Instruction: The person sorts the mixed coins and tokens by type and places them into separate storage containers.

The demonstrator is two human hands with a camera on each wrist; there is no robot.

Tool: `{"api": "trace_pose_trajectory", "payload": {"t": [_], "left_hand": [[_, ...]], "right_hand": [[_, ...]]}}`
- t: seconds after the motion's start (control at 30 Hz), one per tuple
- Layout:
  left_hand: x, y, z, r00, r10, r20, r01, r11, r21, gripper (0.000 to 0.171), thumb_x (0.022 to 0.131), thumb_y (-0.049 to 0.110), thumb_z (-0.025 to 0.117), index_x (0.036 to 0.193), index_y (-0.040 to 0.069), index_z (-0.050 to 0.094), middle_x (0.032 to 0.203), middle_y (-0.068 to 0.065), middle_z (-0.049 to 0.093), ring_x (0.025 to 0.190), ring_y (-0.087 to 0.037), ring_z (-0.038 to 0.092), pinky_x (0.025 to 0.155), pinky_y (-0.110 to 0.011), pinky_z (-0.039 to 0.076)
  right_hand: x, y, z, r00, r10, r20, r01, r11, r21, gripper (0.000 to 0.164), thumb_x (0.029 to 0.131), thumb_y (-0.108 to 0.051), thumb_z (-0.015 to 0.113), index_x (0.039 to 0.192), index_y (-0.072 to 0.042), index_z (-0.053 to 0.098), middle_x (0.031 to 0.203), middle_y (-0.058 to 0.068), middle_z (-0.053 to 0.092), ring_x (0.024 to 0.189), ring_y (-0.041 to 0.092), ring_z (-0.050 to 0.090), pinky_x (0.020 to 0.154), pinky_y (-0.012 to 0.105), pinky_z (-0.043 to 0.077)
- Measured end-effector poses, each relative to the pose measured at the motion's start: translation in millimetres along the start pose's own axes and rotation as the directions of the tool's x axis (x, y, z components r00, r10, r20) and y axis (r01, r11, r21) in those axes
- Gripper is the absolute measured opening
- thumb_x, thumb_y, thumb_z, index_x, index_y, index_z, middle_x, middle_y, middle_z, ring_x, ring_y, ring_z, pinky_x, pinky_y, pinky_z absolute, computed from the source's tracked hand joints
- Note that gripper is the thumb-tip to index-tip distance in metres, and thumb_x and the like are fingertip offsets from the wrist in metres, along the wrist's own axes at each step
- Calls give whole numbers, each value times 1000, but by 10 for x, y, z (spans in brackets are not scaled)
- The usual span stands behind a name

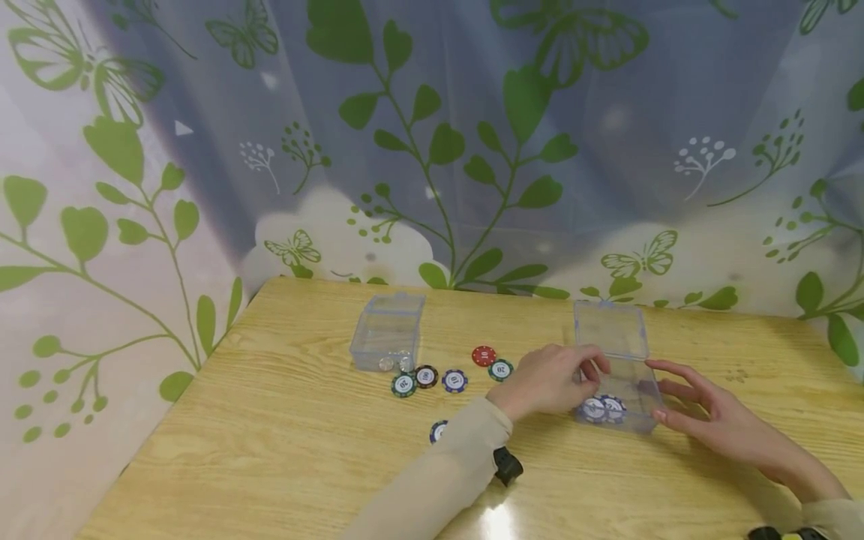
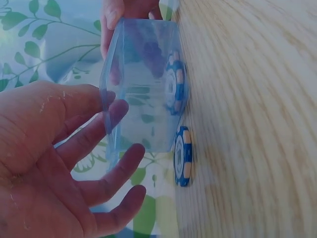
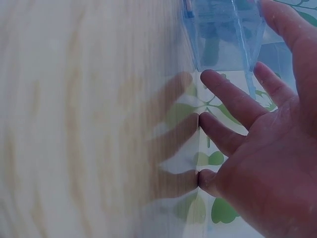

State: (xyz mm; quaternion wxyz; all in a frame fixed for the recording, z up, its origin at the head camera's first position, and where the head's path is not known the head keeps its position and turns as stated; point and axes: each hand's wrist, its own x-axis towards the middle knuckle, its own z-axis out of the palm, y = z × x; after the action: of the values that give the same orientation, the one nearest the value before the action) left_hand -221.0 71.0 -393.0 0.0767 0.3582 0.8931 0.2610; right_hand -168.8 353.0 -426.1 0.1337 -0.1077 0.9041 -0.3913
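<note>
A clear plastic box [image 1: 634, 382] stands with its lid [image 1: 610, 330] raised at the back. Two blue-and-white poker chips [image 1: 613, 409] overlap inside it by the front wall. My left hand [image 1: 550, 379] is over the box's left side, fingers loosely bent, with nothing showing between them in the left wrist view. Another blue-and-white chip [image 2: 183, 156] lies on the table just outside the box. Spread along the right side, my right hand [image 1: 715, 416] touches the box with thumb and index finger; its other fingers [image 3: 230, 91] are extended.
A second open clear box [image 1: 385, 337] stands to the left, small pale round pieces [image 1: 385, 364] in its front. Between the boxes lie green [image 1: 403, 384], black [image 1: 426, 376], blue [image 1: 455, 381] and red [image 1: 484, 355] chips. My left sleeve partly covers another blue chip [image 1: 439, 431]. A patterned curtain [image 1: 472, 187] hangs behind.
</note>
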Motion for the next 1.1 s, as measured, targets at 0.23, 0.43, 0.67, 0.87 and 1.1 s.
{"api": "trace_pose_trajectory", "payload": {"t": [0.23,0.43,0.67,0.87,1.1], "left_hand": [[-48,-166,-58,997,75,-9,-76,980,-184,29,103,20,62,132,22,63,117,9,72,104,2,66,90,-10,49],[-118,-268,-138,996,79,-47,-89,961,-261,28,104,19,60,131,20,65,122,8,70,108,-1,66,92,-14,51],[-160,-382,-212,997,45,-55,-56,974,-221,26,102,19,63,127,19,67,124,6,70,112,-6,65,98,-18,51],[-197,-430,-234,1000,22,-10,-23,987,-156,25,101,22,65,126,21,68,127,6,70,120,-11,64,100,-21,50],[-236,-415,-225,996,-30,80,29,999,13,27,100,27,67,127,28,68,136,8,64,127,-15,60,102,-34,50]], "right_hand": [[0,0,4,1000,-15,-10,15,1000,-7,73,104,-32,61,164,-24,20,157,36,36,139,55,39,90,66,51],[-1,10,17,1000,-16,-11,16,1000,-6,73,104,-31,62,164,-23,21,157,36,36,140,50,42,91,67,50],[-1,18,12,1000,-24,-15,24,1000,-8,73,104,-31,62,164,-22,20,157,36,35,140,50,43,89,69,51],[2,8,-5,1000,-8,-6,8,1000,-17,74,104,-34,60,164,-23,19,156,37,36,140,60,35,88,69,50],[6,6,-9,1000,-6,10,6,1000,-14,73,105,-34,58,165,-23,18,157,38,35,141,60,34,88,69,50]]}}
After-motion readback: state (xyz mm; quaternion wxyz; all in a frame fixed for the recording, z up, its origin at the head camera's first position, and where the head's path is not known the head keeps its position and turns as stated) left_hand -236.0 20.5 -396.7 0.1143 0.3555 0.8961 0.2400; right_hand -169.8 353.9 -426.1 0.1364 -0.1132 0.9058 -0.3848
